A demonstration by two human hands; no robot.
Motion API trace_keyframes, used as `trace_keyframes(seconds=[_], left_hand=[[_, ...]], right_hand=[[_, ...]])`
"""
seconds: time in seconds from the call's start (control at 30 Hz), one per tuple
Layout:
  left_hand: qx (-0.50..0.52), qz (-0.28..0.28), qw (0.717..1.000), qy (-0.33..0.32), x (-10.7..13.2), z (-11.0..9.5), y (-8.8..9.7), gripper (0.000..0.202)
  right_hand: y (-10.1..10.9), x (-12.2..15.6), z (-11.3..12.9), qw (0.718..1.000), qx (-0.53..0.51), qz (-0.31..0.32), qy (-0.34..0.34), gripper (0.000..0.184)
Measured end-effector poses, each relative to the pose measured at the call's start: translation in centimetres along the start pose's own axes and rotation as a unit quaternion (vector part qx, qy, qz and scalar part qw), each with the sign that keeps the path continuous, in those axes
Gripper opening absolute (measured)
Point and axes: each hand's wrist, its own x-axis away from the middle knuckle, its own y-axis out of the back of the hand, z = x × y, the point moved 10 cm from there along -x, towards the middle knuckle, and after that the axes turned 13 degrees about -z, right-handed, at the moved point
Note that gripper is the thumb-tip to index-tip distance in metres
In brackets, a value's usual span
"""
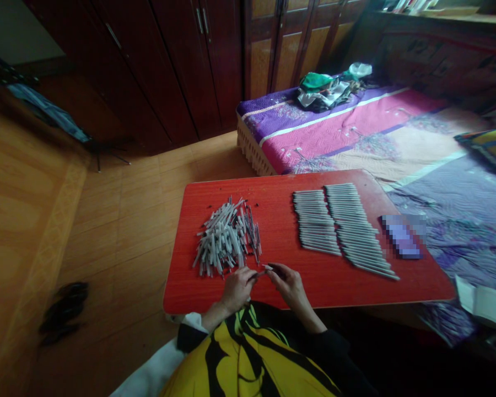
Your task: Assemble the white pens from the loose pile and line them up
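Close to the front edge of a red table (273,220), my left hand (236,288) and my right hand (288,282) meet in front of my body. Both are closed in a pinch. Between the fingertips runs a thin dark stick (260,273) with a pale part at the right-hand side; its exact kind is too small to make out. Just beyond my left hand lies a loose heap of pale, slender tubes (221,242). Thin dark sticks (254,237) lie along the heap's right side.
Two columns of slender pale sticks (316,220) lie in tidy rows right of centre. A blurred purple item (402,237) sits at the table's right edge. Beyond is a bed (347,132) with a clothes pile (326,91). A notebook (483,302) lies open at right.
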Motion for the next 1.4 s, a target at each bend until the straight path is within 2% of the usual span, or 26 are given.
trace_keyframes(seconds=[0.13, 0.33, 0.5, 0.73, 0.87, 1.03, 1.1, 1.2, 1.3, 1.4], left_hand=[[0.001, 0.007, 1.0, -0.004, 0.0, -0.2, 0.0, 0.015], [-0.001, 0.005, 1.0, 0.005, -0.1, 0.1, 0.1, 0.017], [-0.003, 0.016, 1.0, 0.0, 0.0, 0.0, -0.1, 0.016], [-0.002, 0.018, 1.0, -0.005, 0.0, 0.0, -0.2, 0.018], [-0.011, 0.026, 1.0, -0.013, 0.0, 0.0, -0.4, 0.017], [-0.011, 0.026, 1.0, -0.004, 0.0, 0.1, -0.4, 0.019], [-0.012, 0.027, 1.0, -0.008, 0.0, 0.1, -0.5, 0.018], [-0.008, 0.024, 1.0, -0.014, 0.0, -0.1, -0.4, 0.018], [-0.005, 0.018, 1.0, -0.01, -0.1, 0.0, -0.3, 0.019], [-0.007, 0.017, 1.0, -0.01, -0.1, 0.0, -0.3, 0.017]], right_hand=[[0.1, 0.0, 0.2, 1.0, 0.015, -0.009, 0.022, 0.031], [0.1, 0.0, 0.5, 1.0, 0.006, -0.004, 0.023, 0.036], [0.1, 0.0, 1.3, 0.998, 0.027, -0.002, 0.061, 0.025], [0.2, 0.1, 0.7, 0.999, 0.024, -0.004, 0.041, 0.031], [0.3, 0.1, 0.3, 0.997, 0.068, -0.011, 0.04, 0.032], [0.2, 0.1, 0.3, 0.999, 0.009, -0.006, 0.039, 0.034], [0.3, 0.1, 0.4, 0.999, 0.018, -0.008, 0.04, 0.032], [0.5, 0.1, 0.0, 0.999, 0.029, -0.016, 0.008, 0.037], [0.4, 0.3, -0.5, 0.999, -0.029, -0.009, -0.043, 0.04], [0.2, 0.4, -0.7, 0.996, -0.072, -0.002, -0.054, 0.041]])
